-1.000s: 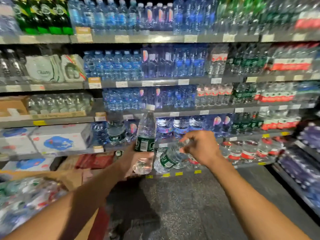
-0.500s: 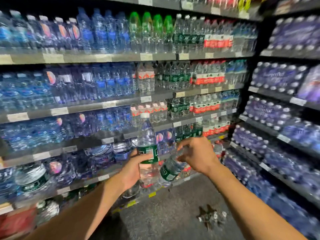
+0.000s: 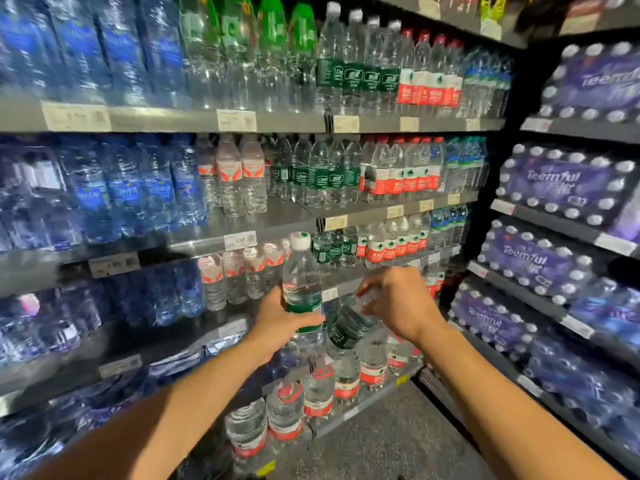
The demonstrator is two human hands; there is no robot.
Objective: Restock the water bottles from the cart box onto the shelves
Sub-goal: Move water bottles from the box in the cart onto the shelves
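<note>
Two bare forearms reach in from 7 and 5 o'clock toward the middle of the view. The left hand [image 3: 277,323] grips an upright green-labelled bottle [image 3: 302,289] round its label, fingers curled and clamped on it, its white cap at 12 o'clock of the hand. Just beside it, at 3 o'clock, the right hand [image 3: 398,303] holds a second green-labelled bottle [image 3: 348,327] by the neck end, fingers curled over it; that bottle is tilted, its base pointing down toward 7 o'clock. The two bottles are close together; whether they touch is unclear.

Below the hands, at 6 o'clock, red-labelled bottles [image 3: 318,396] stand on the lowest shelf above a grey speckled floor [image 3: 381,445]. Beyond the hands run grey shelves [image 3: 284,220] of water: blurred blue bottles [image 3: 121,188] at 9 o'clock, green-labelled bottles on the shelf [image 3: 322,174] at 12 o'clock. At 3 o'clock, purple multipacks [image 3: 554,181] fill a side rack.
</note>
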